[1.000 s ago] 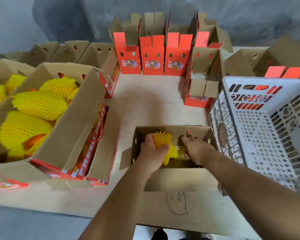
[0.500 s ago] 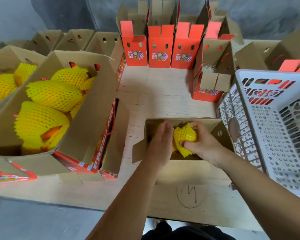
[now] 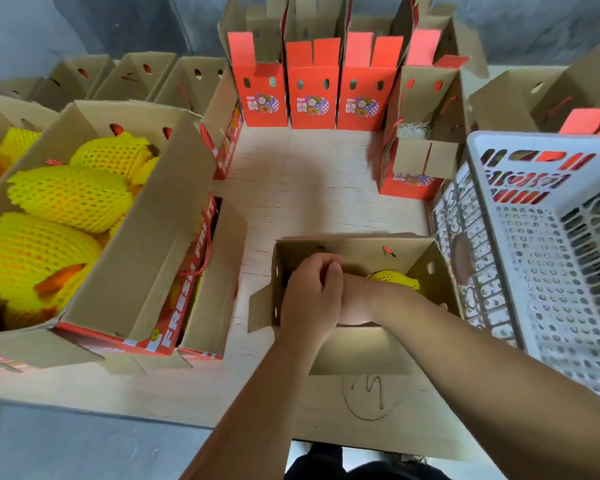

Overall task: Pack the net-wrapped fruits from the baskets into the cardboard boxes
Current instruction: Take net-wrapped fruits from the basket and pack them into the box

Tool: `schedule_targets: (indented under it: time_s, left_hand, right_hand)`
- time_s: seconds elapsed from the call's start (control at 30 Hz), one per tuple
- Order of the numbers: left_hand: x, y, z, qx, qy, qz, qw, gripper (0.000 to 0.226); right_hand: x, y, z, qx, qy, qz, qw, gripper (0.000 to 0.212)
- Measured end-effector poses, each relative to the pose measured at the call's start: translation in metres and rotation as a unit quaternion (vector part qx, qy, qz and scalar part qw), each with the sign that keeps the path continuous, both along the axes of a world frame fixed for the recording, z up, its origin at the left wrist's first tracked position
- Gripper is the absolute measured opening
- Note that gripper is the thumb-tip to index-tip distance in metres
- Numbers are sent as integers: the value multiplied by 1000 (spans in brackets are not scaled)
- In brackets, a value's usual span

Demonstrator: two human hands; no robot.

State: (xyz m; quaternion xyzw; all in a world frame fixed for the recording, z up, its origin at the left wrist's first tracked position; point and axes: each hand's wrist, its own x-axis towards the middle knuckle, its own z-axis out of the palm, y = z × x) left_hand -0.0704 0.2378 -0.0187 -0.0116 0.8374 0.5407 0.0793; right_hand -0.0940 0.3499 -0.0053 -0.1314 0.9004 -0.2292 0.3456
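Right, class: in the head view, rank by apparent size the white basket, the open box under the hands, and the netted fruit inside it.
1. White basket, though cut off by the frame.
2. Open box.
3. Netted fruit, partly hidden by the right hand.

Left hand [image 3: 310, 292] fingers curled, overlapping the mostly hidden right hand [image 3: 355, 299]

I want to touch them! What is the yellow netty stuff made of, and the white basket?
The yellow net looks like soft foam mesh: puffy, matte strands with diamond holes. The white basket looks like hard plastic: smooth, slightly shiny walls with moulded cut-out holes. Both are guesses from looks alone.
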Motion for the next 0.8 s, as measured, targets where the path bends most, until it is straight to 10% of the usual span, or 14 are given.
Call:
schedule_targets:
  time_s: [0.2,0.6,0.73,0.8]
  left_hand:
    - [2,107,32,53,67,-82,993,14]
    - [109,481,51,75,178,-316,929,22]
    - [133,576,40,45,181,-372,909,24]
    - [131,597,26,-25,193,-383,903,27]
  right_hand:
    - [64,120,33,-199,256,-332,886,25]
    - [214,458,43,-104,362,-573,728,11]
    - [243,558,30,-14,359,-577,733,6]
    - [242,599,17,124,290,-529,788,38]
